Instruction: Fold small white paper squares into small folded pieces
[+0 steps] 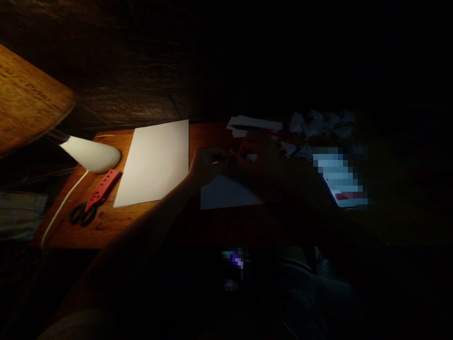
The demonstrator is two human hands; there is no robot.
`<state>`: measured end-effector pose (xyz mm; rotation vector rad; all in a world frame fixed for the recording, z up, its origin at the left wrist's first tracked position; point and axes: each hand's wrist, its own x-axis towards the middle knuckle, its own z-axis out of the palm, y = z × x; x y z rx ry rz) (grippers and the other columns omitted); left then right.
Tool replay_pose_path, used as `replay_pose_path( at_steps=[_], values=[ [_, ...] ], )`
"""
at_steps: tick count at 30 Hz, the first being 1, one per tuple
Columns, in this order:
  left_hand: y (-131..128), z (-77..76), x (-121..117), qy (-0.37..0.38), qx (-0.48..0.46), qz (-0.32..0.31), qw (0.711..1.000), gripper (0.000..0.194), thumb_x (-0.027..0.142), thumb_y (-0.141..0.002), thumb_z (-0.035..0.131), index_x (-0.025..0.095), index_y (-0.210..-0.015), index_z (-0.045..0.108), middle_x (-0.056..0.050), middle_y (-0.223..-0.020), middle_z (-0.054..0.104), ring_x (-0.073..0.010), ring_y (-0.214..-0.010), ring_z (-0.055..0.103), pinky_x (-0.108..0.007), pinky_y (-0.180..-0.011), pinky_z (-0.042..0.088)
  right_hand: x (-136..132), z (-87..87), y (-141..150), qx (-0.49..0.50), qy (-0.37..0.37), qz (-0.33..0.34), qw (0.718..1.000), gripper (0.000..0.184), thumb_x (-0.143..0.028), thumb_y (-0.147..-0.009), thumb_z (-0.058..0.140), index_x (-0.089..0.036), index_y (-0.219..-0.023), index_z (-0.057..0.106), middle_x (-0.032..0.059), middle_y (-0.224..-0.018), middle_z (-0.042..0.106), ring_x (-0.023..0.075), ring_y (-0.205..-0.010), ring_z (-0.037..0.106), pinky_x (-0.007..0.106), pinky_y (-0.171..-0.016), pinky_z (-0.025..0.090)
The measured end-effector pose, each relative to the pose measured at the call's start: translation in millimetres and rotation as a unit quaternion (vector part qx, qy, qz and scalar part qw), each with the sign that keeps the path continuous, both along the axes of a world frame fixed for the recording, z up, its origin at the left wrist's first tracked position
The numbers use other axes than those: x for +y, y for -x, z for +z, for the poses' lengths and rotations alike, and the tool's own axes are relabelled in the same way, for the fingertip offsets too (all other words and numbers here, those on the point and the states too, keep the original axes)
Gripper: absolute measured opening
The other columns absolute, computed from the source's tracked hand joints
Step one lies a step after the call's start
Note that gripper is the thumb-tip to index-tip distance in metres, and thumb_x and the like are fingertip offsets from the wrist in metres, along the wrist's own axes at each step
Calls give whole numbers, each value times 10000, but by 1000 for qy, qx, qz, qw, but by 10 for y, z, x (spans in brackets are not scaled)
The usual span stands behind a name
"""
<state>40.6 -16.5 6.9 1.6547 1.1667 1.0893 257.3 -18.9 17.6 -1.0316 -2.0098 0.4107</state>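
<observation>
The scene is very dark. My left hand [208, 163] and my right hand [260, 163] meet over a white sheet of paper [226, 193] on the wooden table [106, 226]. Both hands are closed in a pinch on the far edge of that sheet, where a small fold shows between the fingers. A second, flat white sheet [154, 160] lies to the left of my left hand, in the lamp's light.
A white lamp [90, 153] with its cord stands at the table's left. Scissors in a red sheath [94, 198] lie beside it. Several crumpled and folded white papers [314, 127] lie at the far right. A wooden surface [24, 99] juts in at the left.
</observation>
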Motion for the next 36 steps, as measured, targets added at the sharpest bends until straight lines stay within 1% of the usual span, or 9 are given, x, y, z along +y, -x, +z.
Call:
replay_pose_path(
  at_steps=[5, 8, 11, 15, 19, 24, 30, 32, 36],
  values=[
    [11, 11, -16, 18, -21, -9, 1000, 180, 361, -719, 830, 226, -726, 712, -10, -709, 702, -166, -685, 643, -286, -638, 506, -36, -47, 36, 5, -9, -2, 1000, 170, -309, -994, 811, -258, -842, 755, 58, -970, 757, 266, -972, 684, 449, -944, 519],
    [23, -18, 5, 30, -74, 17, 997, 223, 384, -745, 857, 232, -774, 697, -7, -755, 716, -164, -696, 659, -283, -628, 505, -29, -98, 52, 91, 6, -17, 996, 171, -424, -1022, 827, -255, -1009, 797, 78, -1107, 795, 271, -1048, 719, 434, -951, 557],
    [36, -59, 59, 32, -132, 54, 989, 337, 375, -760, 885, 247, -752, 573, 16, -749, 684, -153, -693, 683, -281, -648, 552, -14, -145, 70, 196, 84, -25, 977, 373, -544, -955, 900, -255, -1160, 785, 65, -1115, 814, 247, -1018, 735, 386, -885, 581],
    [29, -91, 96, 51, -164, 45, 984, 381, 298, -781, 878, 250, -732, 504, 31, -727, 666, -138, -666, 671, -264, -632, 563, 0, -152, 89, 263, 217, 25, 940, 354, -592, -946, 872, -255, -959, 766, 30, -927, 802, 216, -904, 731, 340, -779, 568],
    [9, -105, 77, 77, -150, 13, 986, 391, 308, -739, 922, 246, -710, 537, 17, -716, 686, -138, -663, 663, -269, -625, 548, 30, -137, 81, 302, 219, 39, 927, 418, -634, -879, 908, -254, -834, 740, 22, -867, 787, 214, -864, 716, 352, -779, 586],
    [18, -104, 73, 99, -137, -16, 985, 452, 391, -732, 988, 238, -716, 563, 13, -726, 690, -133, -679, 690, -275, -656, 557, 37, -125, 58, 284, 213, 37, 934, 434, -652, -886, 915, -248, -852, 762, 20, -874, 776, 205, -864, 697, 341, -763, 568],
    [-3, -63, 80, 126, -159, 11, 979, 386, 247, -662, 1027, 228, -875, 706, 21, -759, 764, -134, -679, 720, -250, -670, 586, 73, -89, 2, 246, 189, 55, 949, 436, -629, -919, 863, -241, -779, 721, 13, -806, 721, 181, -808, 649, 319, -709, 510],
    [-13, -41, 61, 111, -138, -12, 984, 359, 288, -672, 1030, 221, -880, 745, 11, -777, 787, -138, -693, 732, -243, -664, 582, 91, -87, -19, 227, 185, 48, 955, 411, -603, -921, 858, -238, -787, 724, 6, -790, 708, 172, -781, 627, 314, -685, 483],
    [-3, 9, 12, 75, -74, -44, 993, 369, 448, -744, 1031, 222, -728, 740, -13, -732, 790, -153, -676, 724, -257, -633, 568, 75, -76, -22, 198, 195, 48, 959, 353, -524, -906, 875, -233, -784, 718, 1, -783, 707, 162, -752, 610, 306, -672, 470]
  ],
)
